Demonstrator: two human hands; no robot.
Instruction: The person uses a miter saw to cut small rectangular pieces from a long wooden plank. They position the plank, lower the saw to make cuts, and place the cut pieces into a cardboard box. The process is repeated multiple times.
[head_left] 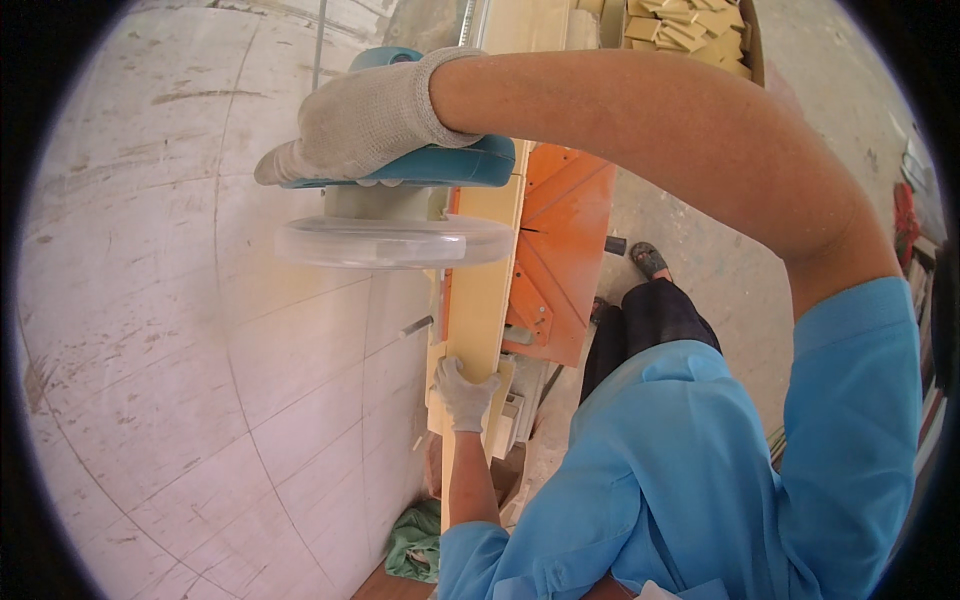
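Note:
My right hand (pixel 365 125), in a pale knitted glove, reaches across to the teal handle (pixel 470 162) of a mitre saw and is closed around it. Under the handle sits a clear round blade guard (pixel 390 243); the blade itself cannot be made out. A long pale-yellow board (pixel 478 315) lies along the saw's orange table (pixel 560 265). Lower down, my left hand (pixel 465 393), gloved too, grips the board from above, thumb toward its right edge and fingers toward its left.
A cardboard box (pixel 757 45) of cut yellow pieces stands on the floor at the upper right. On the left rises a scuffed white tiled wall (pixel 200 350). Green cloth (pixel 413 540) lies low beside the wall. A black knob (pixel 616 244) juts from the orange table toward my legs.

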